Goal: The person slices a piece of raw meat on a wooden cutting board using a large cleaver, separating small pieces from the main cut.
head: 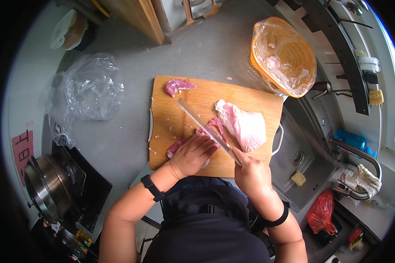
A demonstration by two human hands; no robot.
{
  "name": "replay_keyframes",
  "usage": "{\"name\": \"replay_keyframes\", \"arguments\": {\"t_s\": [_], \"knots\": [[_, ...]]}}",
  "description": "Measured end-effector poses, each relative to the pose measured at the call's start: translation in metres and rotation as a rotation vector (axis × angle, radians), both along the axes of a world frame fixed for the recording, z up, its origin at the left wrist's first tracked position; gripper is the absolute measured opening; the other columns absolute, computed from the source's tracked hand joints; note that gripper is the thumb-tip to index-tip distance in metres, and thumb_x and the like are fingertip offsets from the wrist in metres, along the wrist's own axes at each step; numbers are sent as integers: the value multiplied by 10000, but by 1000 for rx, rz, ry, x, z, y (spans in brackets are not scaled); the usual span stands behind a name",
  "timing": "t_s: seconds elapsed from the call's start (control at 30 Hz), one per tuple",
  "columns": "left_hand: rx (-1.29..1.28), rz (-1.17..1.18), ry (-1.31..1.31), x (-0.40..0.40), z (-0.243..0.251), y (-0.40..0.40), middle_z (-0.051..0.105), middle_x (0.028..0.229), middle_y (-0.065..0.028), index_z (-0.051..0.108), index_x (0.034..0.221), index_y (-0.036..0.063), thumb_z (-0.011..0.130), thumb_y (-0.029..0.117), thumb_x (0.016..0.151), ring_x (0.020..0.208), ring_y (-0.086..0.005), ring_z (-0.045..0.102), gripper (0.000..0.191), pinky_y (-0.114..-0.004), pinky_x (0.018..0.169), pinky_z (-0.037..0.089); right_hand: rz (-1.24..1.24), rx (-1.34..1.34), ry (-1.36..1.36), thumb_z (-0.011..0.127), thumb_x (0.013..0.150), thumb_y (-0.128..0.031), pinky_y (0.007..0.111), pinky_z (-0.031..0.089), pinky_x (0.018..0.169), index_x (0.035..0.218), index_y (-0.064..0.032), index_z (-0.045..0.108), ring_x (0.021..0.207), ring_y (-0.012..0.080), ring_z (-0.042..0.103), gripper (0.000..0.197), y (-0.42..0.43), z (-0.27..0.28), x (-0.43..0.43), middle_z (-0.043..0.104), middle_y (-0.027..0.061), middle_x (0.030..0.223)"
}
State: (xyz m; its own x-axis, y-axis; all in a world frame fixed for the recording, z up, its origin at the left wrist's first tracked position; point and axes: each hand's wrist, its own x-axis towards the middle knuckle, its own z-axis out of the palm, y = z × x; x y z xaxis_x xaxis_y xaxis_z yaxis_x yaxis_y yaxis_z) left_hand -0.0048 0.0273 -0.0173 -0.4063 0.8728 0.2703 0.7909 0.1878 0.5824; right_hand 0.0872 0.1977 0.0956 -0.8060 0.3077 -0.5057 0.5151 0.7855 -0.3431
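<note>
A wooden cutting board (197, 88) lies before me with raw meat on it. My right hand (252, 169) grips the handle of a kitchen knife (202, 124), whose blade points up and to the left, over the meat. My left hand (194, 154) presses down on a piece of raw red meat (176, 147), its fingers bent beside the blade; part of the meat is hidden under them. To the right of the blade rests a larger pale, fatty piece of meat (243, 126). Near the board's far left corner lies a small red piece (178, 86).
An orange basket (255, 54) lined with a plastic bag, holding scraps, stands beyond the board's right corner. Clear plastic bags (92, 87) lie at left, near a steel pot (49, 187). At right is a sink (288, 177) with a sponge (298, 178) and a faucet (362, 153).
</note>
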Motion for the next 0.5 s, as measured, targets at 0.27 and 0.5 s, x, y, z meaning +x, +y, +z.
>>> {"name": "replay_keyframes", "arguments": {"t_s": [0.27,0.5], "knots": [[-25,-42,-74,-4,1,0,613,1069,-116,662,997,61,701,112,621,1077,-339,540,382,-446,982,431,32,82,-181,566,771,-101,471,515,597,1167,-142,597,645,363,639,399,-6,1,50,646,172,730],[-12,-10,-105,-3,2,2,600,1064,-109,669,996,74,674,140,658,1078,-329,536,345,-447,986,422,112,38,-217,520,802,-94,469,522,563,1100,-63,547,635,348,656,301,-13,-11,4,650,174,734]]}}
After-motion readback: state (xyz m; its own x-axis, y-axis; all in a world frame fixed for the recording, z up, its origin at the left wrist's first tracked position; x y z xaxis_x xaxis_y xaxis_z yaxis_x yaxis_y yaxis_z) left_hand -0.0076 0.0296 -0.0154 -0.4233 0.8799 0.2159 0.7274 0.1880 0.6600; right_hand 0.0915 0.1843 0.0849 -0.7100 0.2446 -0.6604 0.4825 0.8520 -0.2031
